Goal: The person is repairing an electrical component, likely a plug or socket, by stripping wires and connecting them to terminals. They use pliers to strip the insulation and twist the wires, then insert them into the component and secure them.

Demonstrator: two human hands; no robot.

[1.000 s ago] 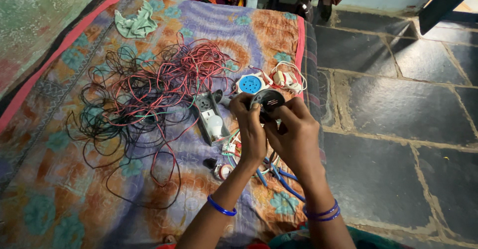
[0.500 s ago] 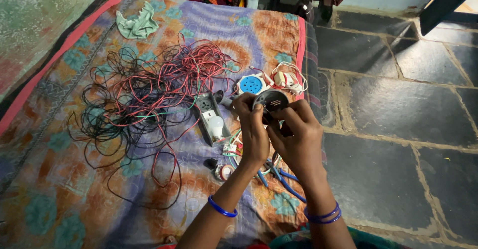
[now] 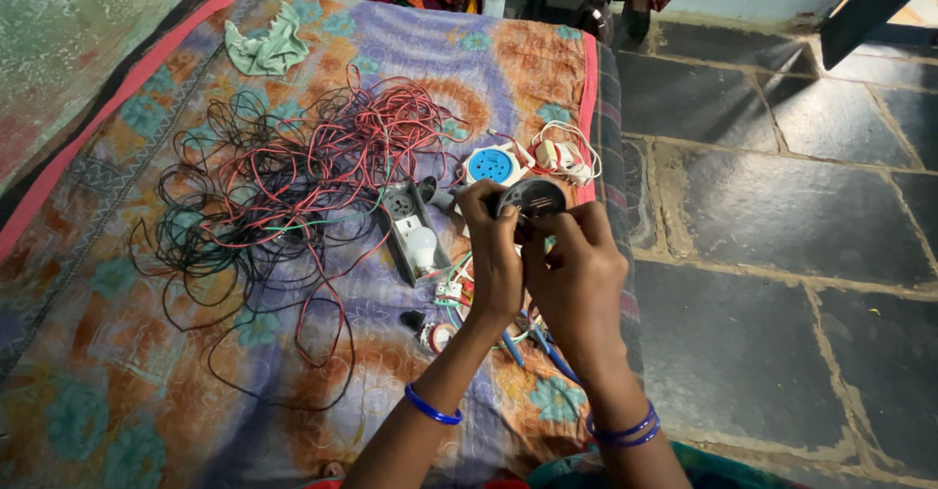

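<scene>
The grip of both hands is closed on one small thing: the left hand (image 3: pixel 493 255) pinches the left rim of a round black disc-shaped part (image 3: pixel 532 197), and the right hand (image 3: pixel 576 264) closes on its near edge with fingertips bent over it. The part is held just above the right edge of a patterned bedspread (image 3: pixel 117 382) (purple and orange, with teal flowers). Just left lie a round blue-and-white fitting (image 3: pixel 491 166) and a grey switch board (image 3: pixel 415 230) with a white bulb (image 3: pixel 422 248); farther left sprawls a tangle of red and black wires (image 3: pixel 283 186). A green cloth (image 3: pixel 264 49) lies far left.
</scene>
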